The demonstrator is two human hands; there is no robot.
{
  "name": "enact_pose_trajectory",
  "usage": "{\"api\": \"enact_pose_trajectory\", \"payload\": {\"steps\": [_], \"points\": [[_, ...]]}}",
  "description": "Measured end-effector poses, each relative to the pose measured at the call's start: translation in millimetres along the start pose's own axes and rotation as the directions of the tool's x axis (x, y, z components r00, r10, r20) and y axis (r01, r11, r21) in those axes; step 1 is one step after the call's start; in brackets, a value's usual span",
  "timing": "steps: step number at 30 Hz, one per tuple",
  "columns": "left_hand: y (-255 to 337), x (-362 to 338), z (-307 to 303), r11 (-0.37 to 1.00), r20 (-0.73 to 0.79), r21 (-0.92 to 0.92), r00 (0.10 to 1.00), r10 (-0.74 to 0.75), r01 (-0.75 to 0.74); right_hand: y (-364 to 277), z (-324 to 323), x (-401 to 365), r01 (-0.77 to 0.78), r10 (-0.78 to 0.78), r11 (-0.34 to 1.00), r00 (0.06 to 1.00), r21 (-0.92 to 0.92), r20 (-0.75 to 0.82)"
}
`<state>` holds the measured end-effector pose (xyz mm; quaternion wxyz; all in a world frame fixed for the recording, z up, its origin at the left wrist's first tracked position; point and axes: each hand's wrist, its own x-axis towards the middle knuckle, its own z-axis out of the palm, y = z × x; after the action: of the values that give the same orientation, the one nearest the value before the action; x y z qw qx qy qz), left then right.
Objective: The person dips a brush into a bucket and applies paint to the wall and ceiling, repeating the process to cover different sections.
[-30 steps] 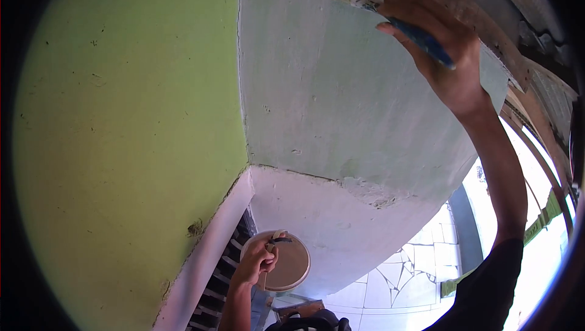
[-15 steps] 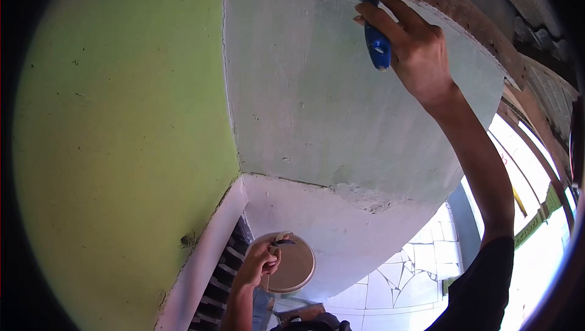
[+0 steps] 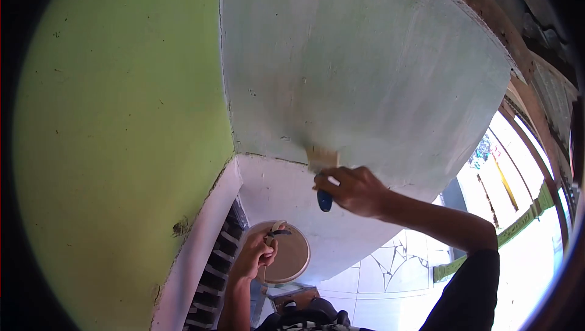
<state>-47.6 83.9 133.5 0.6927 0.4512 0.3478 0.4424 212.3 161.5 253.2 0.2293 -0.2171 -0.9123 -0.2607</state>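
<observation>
My right hand [image 3: 356,192] is closed round the blue handle of a paintbrush [image 3: 323,158]. The brush's pale bristles point up and lie over the lower part of the pale green-grey wall [image 3: 365,75], just above its ledge. Low in the view, my left hand [image 3: 259,255] is closed on the strap handle [image 3: 278,231] of a round bucket [image 3: 292,261]. Light brownish liquid shows inside the bucket, which hangs beside the pinkish lower wall.
A bright green wall [image 3: 128,117] fills the left side, meeting the pale wall at a cracked corner. Dark slatted openings [image 3: 213,276] lie left of the bucket. Wooden beams [image 3: 481,14] run along the upper right. White tiled floor [image 3: 378,276] shows below.
My right hand has moved down and left with the brush, from the top edge of the pale wall to its lower part. My left hand still holds the bucket.
</observation>
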Motion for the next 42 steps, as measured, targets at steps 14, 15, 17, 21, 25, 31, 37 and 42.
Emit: {"api": "enact_pose_trajectory", "payload": {"steps": [14, 15, 17, 21, 25, 31, 37, 42], "points": [[7.0, -1.0, -0.4, 0.999, 0.033, -0.047, 0.999, -0.009, 0.011, 85.8, -195.0, 107.9, -0.029, -0.194, 0.872, 0.895, -0.488, -0.401], [9.8, -1.0, 1.8, 0.999, 0.037, -0.047, 0.999, -0.003, 0.005, 96.5, -206.3, 110.2, -0.037, -0.187, 0.872, 0.897, -0.488, -0.401], [11.9, -1.2, 4.9, 0.999, 0.042, -0.045, 0.999, -0.002, 0.004, 112.1, -221.0, 106.9, 0.093, -0.44, 0.7, 0.837, -0.708, -0.326], [16.4, 4.9, 13.0, 0.999, 0.089, -0.039, 0.996, 0.009, -0.006, 124.6, -177.3, 68.5, 0.012, -0.278, 0.671, 0.931, -0.741, -0.237], [17.6, 8.1, 20.5, 0.999, 0.105, -0.048, 0.994, -0.009, 0.014, 91.4, -129.6, 21.6, -0.037, -0.134, 0.838, 0.953, -0.544, -0.271], [11.5, 8.8, 24.0, 0.998, 0.08, -0.061, 0.997, -0.013, 0.018, -9.8, -22.2, -86.1, 0.034, -0.024, 0.992, 0.996, -0.123, 0.082], [-10.9, 9.0, 10.3, 0.995, 0.083, -0.083, 0.995, -0.052, 0.059, -99.0, 61.4, -179.9, -0.705, 0.615, 0.614, 0.709, 0.356, 0.345], [-44.7, 13.9, -3.1, 0.991, 0.021, -0.103, 0.996, -0.083, 0.084, -142.7, 110.4, -235.3, -0.889, 0.97, 0.14, 0.212, 0.435, 0.119]]}}
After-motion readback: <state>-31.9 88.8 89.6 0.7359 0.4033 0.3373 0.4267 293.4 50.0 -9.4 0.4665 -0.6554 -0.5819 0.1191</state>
